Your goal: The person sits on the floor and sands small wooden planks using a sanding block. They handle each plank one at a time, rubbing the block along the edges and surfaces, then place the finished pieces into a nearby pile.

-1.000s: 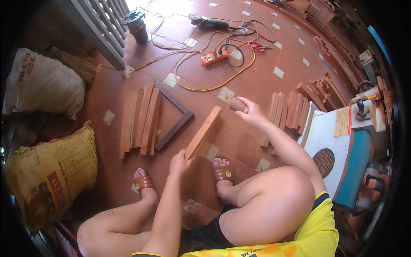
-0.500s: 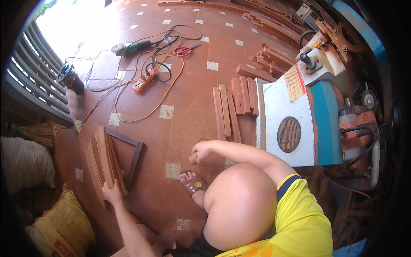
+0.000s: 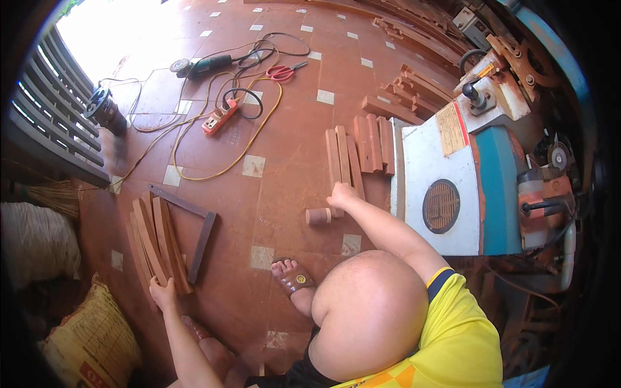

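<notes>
My left hand [image 3: 163,293] is closed round the near end of a reddish-brown wooden strip [image 3: 146,234]. More strips [image 3: 170,242] lie against it in a loose bundle, with a dark angled frame [image 3: 206,242] just to their right. Farther right, my right hand [image 3: 344,196] is over the near ends of several similar strips [image 3: 343,158]; its fingers curl on the leftmost one, partly hiding it. Close to that hand, a short wooden cylinder [image 3: 317,216] with a darker end lies on the tiles.
A blue-and-white machine [image 3: 433,187] stands at the right. Ahead on the tiled floor lie an angle grinder [image 3: 206,66], red-handled scissors [image 3: 281,72] and an orange power strip [image 3: 220,118] with tangled cords. Sacks [image 3: 97,330] are at the left; wood pieces [image 3: 411,90] lie beyond the machine.
My right hand has moved away and to the right, onto the strips, uncovering the wooden cylinder. The strip in my left hand has shifted left, and a gap shows within the bundle.
</notes>
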Demonstrator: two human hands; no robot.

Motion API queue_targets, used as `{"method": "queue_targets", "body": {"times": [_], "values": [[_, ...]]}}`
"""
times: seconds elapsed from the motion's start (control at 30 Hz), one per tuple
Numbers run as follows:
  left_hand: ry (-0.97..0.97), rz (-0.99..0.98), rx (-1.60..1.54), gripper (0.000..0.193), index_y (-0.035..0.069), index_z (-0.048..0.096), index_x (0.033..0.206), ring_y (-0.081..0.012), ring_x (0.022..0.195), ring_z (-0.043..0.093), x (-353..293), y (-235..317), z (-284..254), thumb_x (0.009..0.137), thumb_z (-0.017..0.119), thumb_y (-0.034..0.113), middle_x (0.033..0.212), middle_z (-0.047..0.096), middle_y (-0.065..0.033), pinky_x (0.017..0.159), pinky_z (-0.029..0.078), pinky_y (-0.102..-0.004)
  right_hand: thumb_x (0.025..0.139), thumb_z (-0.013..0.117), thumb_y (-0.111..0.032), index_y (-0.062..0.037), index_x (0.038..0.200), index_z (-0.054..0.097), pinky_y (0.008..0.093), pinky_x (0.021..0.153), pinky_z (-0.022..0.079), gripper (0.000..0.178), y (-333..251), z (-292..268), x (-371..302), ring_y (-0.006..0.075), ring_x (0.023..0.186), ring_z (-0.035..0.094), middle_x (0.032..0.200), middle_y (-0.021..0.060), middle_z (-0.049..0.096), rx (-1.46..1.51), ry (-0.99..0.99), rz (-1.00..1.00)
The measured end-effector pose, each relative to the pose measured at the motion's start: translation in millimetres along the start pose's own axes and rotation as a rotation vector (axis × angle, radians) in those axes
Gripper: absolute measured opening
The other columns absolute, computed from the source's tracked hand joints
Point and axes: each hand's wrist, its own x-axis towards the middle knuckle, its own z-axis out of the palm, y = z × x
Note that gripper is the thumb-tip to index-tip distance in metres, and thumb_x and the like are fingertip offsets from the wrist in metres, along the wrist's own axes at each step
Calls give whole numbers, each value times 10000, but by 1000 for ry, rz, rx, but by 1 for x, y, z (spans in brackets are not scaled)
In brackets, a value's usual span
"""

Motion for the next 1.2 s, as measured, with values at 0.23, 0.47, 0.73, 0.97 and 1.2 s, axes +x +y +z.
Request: {"method": "queue_targets", "body": {"times": [0.23,0.47,0.73,0.97,1.2], "values": [[357,179,-33,748,83,512,1529,-444,1456,463,-65,77,5,882,833,275,1558,495,-199,1148,401,-651,910,762,-187,41,1414,589,462,1053,599,579,4,22,3,375,1287,702,1398,242,698,103,71,108],[159,346,-149,684,52,539,1491,-421,1489,438,-128,148,23,883,827,174,1586,475,-205,1219,372,-572,899,785,-239,-37,1170,797,429,996,625,339,-8,14,-2,324,1223,746,1296,170,773,122,-17,196],[92,393,-255,640,10,551,1449,-432,1450,481,-134,163,18,877,820,106,1535,515,-226,1229,381,-523,806,831,-257,25,1066,788,406,800,622,386,23,34,27,292,953,786,1096,219,790,220,64,194],[83,436,-311,635,-6,557,1435,-415,1403,526,-132,163,16,865,824,77,1482,555,-230,1195,426,-489,749,888,-273,-18,901,740,351,548,491,332,18,21,33,207,642,654,823,115,712,617,-160,234],[-82,505,-434,583,7,625,1378,-334,1212,662,-149,182,34,847,848,96,1317,672,-174,1041,533,-428,854,871,-257,-151,775,611,263,538,413,292,36,-17,44,99,609,507,674,-32,521,1182,-606,207]]}}
